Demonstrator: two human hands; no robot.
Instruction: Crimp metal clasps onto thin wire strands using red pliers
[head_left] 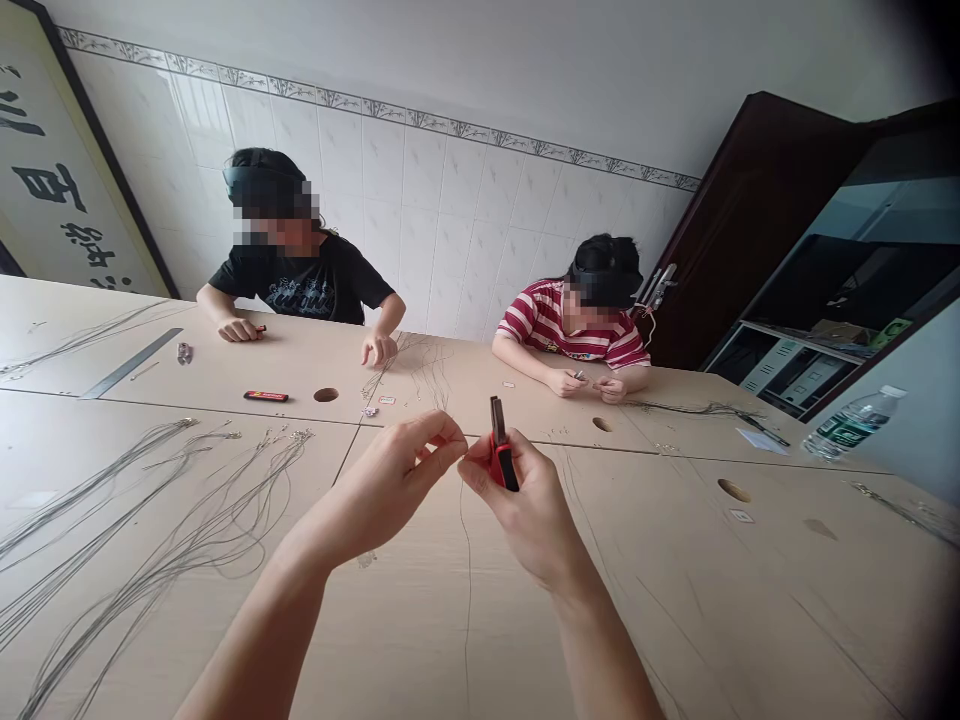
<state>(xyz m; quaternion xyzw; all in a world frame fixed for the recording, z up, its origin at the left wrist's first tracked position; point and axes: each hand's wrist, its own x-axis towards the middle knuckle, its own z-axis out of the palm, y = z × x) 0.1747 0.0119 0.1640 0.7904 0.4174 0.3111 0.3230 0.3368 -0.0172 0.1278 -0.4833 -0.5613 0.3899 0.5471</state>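
Above the middle of the table, my left hand (394, 485) is closed in a pinch, thumb against fingers, at the upper end of a thin dark cord (469, 570). The cord hangs down toward the near side of the table. Close beside it, my right hand (536, 510) is wrapped round small pliers (504, 455) with red and black handles, jaws pointing up. The right thumb and index fingertip also come near the left fingertips. Any small part between the fingertips is too tiny to make out.
Bundles of dark cords (172, 590) with metal ends lie on the left. A steel ruler (131, 362), a red-black box (266, 396) and a water bottle (853, 425) are on the table (390, 640), which has round holes. Two people sit opposite, hands on the tabletop.
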